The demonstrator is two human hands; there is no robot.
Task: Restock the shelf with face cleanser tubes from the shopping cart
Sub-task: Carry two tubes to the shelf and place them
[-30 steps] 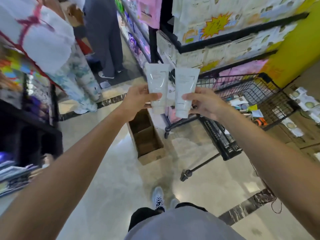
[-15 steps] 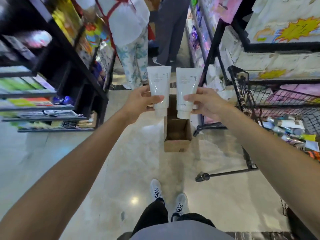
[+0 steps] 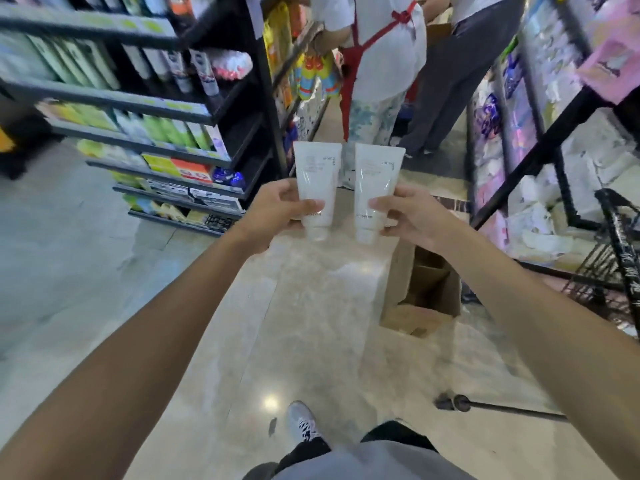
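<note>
We see the left hand (image 3: 277, 211) pinching the left tube (image 3: 317, 188) near its lower end, thumb across the front and fingers curled behind, while the right hand (image 3: 410, 214) clamps the right tube (image 3: 375, 190) the same way, its thumb pressed on the face. Both tubes are held out at arm's length over the aisle, caps pointing down, flat crimped ends up, just beside each other with a narrow gap between. They are smooth, glossy white plastic, wide and flat at the crimp and tapering to a round cap, each with small grey lettering near the cap and faint print higher up. Compared with half a second ago, the grips look the same, but the view has swung left: the dark metal shelf (image 3: 166, 109) with rows of green and white packages now fills more of the left side, and the black wire shopping cart (image 3: 620, 251) has slid to the right edge. An open brown cardboard box (image 3: 424, 289), matte and creased, sits on the polished, reflective stone floor (image 3: 311, 323) below the right hand. Beyond the tubes stand a person in a red apron (image 3: 377, 53) and another in grey trousers (image 3: 460, 74).
</note>
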